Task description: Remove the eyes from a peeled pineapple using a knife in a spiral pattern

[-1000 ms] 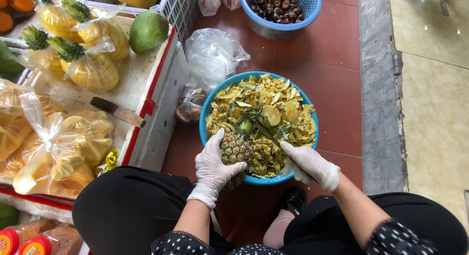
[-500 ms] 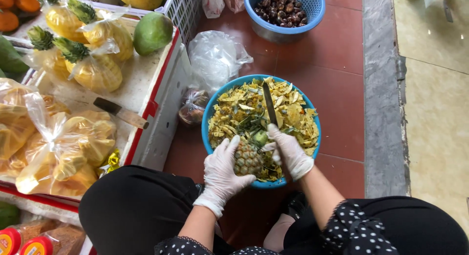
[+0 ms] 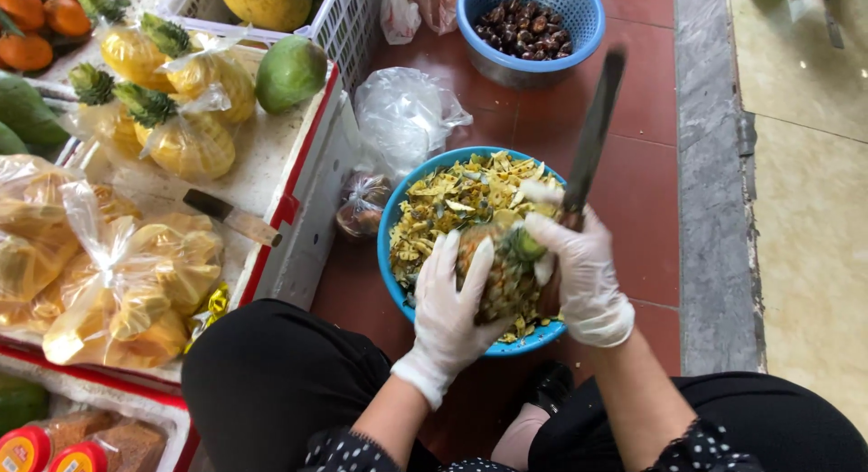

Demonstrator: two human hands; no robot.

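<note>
Gripping a pineapple (image 3: 495, 269) over a blue basin (image 3: 395, 214), the gloved left hand (image 3: 452, 305) wraps its fingers (image 3: 476, 264) round the fruit's scaly side, the fingers curled and slightly spread against the rind. The gloved right hand (image 3: 583, 273) is closed on the handle of a long knife (image 3: 592, 133), whose blade rises toward one o'clock from the fist; the right thumb and forefinger touch the cut green top end of the pineapple. The fruit lies tilted, top end toward one o'clock, just above the near part of the basin, which is heaped with yellow peelings (image 3: 452, 196) (rind strips and trimmings). The raised blade crosses in front of the red tile floor (image 3: 633, 165) and reaches toward a second blue basket (image 3: 579, 29) at twelve o'clock, which holds dark brown nuts or fruits; what they are cannot be told. At eleven o'clock from the basin lie a crumpled clear plastic bag (image 3: 402, 110) and a small knotted bag (image 3: 362, 205) with dark contents. At nine o'clock stands a white foam tray (image 3: 298, 210) with red edging, bearing a second knife (image 3: 233, 217) with a wooden handle, peeled pineapples in bags (image 3: 185, 137), a green mango (image 3: 289, 72) and bags of yellow cut fruit (image 3: 127, 291). Oranges (image 3: 41, 24) sit at the far ten o'clock corner. The person's black-clad knees fill the six o'clock edge.
</note>
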